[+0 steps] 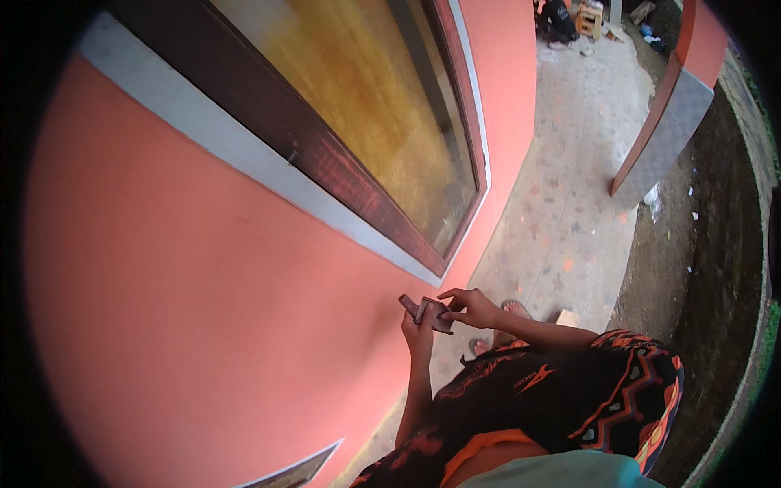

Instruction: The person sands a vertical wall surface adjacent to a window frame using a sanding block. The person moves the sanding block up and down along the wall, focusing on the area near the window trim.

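In front of the coral wall, my left hand [418, 332] grips a creased brown sheet [435, 314] that looks like sandpaper. A rolled or folded brown piece [407, 302] sticks out past the same hand's fingers. My right hand [479, 309] is at the sheet's right side, its thumb against the surface and its index finger raised apart from the thumb. Whether its other fingers pinch the sheet from behind is hidden. Just beyond both hands is the lower corner of a dark brown wooden window frame [390, 222], its paint scuffed reddish in places.
A pale border [341, 213] surrounds the window glass [366, 110]. To the right runs a patterned floor [549, 244] with a pillar [662, 134] at its edge, beside bare soil [683, 244]. Another person [556, 21] crouches at the far end near a wooden stool [589, 19].
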The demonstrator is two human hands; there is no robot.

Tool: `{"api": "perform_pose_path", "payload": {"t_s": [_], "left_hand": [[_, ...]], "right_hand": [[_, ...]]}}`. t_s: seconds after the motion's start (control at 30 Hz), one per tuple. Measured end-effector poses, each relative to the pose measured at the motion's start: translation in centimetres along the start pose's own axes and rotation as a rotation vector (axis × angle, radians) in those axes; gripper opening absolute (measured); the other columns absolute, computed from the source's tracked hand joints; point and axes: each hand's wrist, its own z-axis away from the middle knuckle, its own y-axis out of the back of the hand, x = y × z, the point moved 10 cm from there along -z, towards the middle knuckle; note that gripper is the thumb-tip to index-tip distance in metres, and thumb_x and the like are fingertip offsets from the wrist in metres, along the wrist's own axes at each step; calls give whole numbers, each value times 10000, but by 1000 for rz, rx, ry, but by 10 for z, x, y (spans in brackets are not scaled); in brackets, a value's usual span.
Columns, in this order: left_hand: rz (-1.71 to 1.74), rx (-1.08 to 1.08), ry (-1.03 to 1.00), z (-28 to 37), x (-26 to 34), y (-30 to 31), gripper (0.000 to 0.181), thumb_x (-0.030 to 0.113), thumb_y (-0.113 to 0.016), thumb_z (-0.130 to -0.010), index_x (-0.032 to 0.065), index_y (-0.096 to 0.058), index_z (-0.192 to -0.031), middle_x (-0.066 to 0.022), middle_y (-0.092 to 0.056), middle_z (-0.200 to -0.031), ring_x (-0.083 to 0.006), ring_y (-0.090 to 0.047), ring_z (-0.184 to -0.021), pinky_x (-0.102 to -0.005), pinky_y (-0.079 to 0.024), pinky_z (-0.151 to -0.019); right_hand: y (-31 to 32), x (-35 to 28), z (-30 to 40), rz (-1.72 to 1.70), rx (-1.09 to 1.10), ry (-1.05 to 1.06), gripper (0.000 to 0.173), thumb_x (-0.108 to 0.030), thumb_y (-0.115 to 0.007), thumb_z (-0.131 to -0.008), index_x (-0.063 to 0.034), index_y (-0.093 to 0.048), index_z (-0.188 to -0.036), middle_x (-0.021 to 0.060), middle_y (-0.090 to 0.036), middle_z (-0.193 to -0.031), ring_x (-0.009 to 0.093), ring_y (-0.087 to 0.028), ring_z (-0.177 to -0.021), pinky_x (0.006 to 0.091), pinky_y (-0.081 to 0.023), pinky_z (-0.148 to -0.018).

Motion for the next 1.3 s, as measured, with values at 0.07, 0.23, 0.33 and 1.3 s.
{"api": "perform_pose_path", "payload": {"t_s": [0.07,0.23,0.33,1.3], "left_hand": [[-38,-65,-10,-13,15,-15,235,179,-716,-983,-25,-641,-1072,-45,-661,-973,-134,-641,-929,-312,-526,-810],[-29,-227,-54,-26,14,-26,306,139,-697,-985,-54,-656,-1219,-100,-715,-1029,-193,-721,-900,-324,-594,-745],[226,-275,111,-8,14,-27,321,124,-628,-1014,-51,-645,-1283,-145,-754,-1012,-298,-772,-829,-363,-643,-659],[61,-219,241,21,43,-16,211,195,-588,-1062,3,-662,-1109,-64,-620,-614,-148,-577,-440,-274,-419,-391]], "right_hand": [[19,10,-12,67,67,16,530,-139,-815,-926,-42,-571,-1387,99,-795,-980,177,-766,-907,357,-597,-839],[62,-9,-30,-49,234,116,379,-51,-788,-933,-57,-603,-1263,71,-773,-959,132,-742,-833,305,-591,-759],[57,-11,-34,-64,209,139,201,-10,-772,-935,-45,-644,-1086,48,-737,-966,95,-717,-791,252,-581,-714],[0,-115,-28,416,-283,493,503,-119,-727,-945,-135,-598,-1431,120,-760,-1167,341,-757,-975,412,-620,-843]]}}
